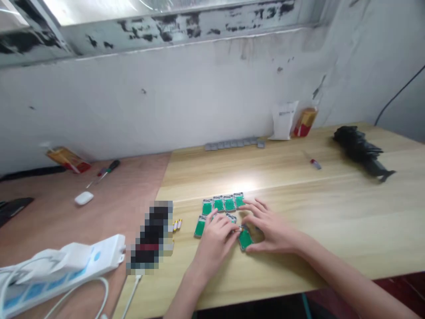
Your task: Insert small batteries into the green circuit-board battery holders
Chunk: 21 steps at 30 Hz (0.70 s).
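A green circuit board in a grey case (245,240) lies on the wooden table, gripped at its edges by the thumb and fingers of my right hand (270,226). At the top end of this board, the fingertips of my left hand (217,232) pinch together on something small and pale, too tiny to make out. Several more boards sit in two rows just beyond: one green board (229,203) is in the back row, and another board (200,226) is left of my left hand. My left hand partly covers the front row.
Small gold-and-white cylinders (178,225) lie beside a blurred-out phone-like object (151,235). A power strip (96,261) with cables is at the left. Grey pieces (232,144) line the wall. Screwdrivers (111,169), a white case (84,198) and a black bag (358,148) lie farther out.
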Each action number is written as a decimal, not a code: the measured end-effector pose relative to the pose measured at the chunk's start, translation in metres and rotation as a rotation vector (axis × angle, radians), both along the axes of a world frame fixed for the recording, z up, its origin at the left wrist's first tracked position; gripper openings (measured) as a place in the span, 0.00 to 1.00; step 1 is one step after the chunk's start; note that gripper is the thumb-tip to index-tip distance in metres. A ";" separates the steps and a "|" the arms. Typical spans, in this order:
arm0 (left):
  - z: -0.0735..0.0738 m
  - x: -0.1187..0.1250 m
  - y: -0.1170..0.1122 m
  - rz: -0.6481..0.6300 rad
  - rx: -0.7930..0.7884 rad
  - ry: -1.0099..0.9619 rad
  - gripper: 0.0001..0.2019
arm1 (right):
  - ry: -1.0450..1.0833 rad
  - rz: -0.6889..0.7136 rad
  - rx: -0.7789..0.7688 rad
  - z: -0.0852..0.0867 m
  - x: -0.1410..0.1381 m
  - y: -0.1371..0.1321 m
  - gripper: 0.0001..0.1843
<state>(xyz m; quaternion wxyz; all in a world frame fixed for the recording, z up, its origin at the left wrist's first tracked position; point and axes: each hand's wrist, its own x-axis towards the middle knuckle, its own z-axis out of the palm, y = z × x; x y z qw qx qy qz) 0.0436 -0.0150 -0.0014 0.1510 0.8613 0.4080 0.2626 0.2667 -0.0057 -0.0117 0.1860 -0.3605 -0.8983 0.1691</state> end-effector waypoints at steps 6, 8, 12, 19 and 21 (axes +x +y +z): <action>-0.006 0.005 0.004 -0.003 -0.052 -0.005 0.04 | 0.025 0.008 0.003 -0.002 0.000 0.002 0.30; -0.005 0.007 0.005 0.021 -0.072 -0.023 0.03 | 0.031 0.009 -0.004 -0.003 0.000 0.002 0.29; -0.003 0.013 0.005 0.061 -0.104 -0.023 0.04 | 0.039 0.005 -0.005 -0.003 0.001 0.003 0.29; -0.006 0.017 -0.003 0.104 -0.058 -0.006 0.05 | 0.039 -0.019 0.004 -0.006 0.001 0.001 0.29; -0.005 0.017 -0.008 0.107 -0.012 0.010 0.06 | 0.037 -0.037 0.023 -0.008 0.000 0.001 0.28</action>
